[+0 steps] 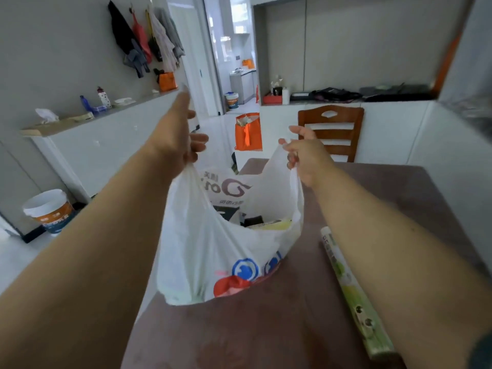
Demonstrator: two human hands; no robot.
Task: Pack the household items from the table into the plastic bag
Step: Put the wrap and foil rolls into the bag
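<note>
A white plastic bag with blue and red print hangs over the left part of the brown table. My left hand grips its left handle and my right hand pinches its right handle, so the mouth is held wide. Inside the bag lie a white printed packet, dark items and a yellowish pack. A long green and white box lies on the table under my right forearm, outside the bag.
A wooden chair stands at the table's far side. An orange bag sits on the floor beyond. A paint bucket stands on the floor at left, below a white cabinet.
</note>
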